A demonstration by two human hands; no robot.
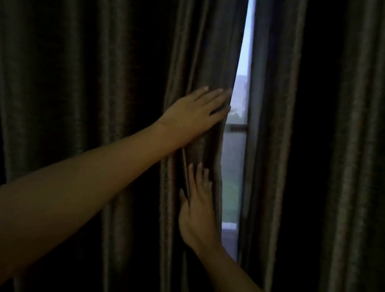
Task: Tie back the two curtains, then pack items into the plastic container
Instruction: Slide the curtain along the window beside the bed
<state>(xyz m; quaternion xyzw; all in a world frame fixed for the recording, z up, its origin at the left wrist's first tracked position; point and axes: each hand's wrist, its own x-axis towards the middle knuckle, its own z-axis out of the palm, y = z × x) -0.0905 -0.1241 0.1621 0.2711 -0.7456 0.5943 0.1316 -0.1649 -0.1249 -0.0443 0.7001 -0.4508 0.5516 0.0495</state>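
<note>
No text, label, brand, number or sign can be read anywhere in view.

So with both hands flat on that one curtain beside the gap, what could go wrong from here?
1. The left hand and right hand press the left curtain with straight fingers, not gripping, so the glossy folds may slide away when pushed.
2. Only the narrow gap lets light in; in such dark, the hands may fumble or snag a fold.
</note>
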